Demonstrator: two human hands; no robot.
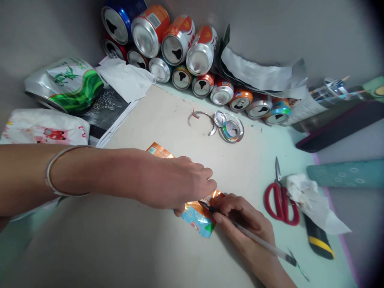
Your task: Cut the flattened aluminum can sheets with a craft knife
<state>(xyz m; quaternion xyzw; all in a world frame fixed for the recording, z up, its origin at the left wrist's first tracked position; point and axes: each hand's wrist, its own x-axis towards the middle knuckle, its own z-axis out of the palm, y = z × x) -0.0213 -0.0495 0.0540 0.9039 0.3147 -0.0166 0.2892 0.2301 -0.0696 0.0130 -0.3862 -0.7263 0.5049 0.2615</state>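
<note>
An orange and light-blue printed sheet point(196, 221) lies on the pale board point(126, 240) in the middle. Across it rests my left hand point(186, 180), its fingers curled and pressed on the sheet, hiding much of it. My right hand point(246, 224) is closed around a clear pen point(261, 241) with a dark tip. That tip meets the sheet's orange part, just right of my left hand.
Stacked drink cans point(175, 46) line the back, beside curved metal sheets point(258, 72). Cut can ends point(231, 129) lie in front of them. Red-handled scissors point(280, 200), a crumpled tissue point(312, 200) and a black-yellow tool point(318, 240) are at right; a crushed green can point(67, 86) is at left.
</note>
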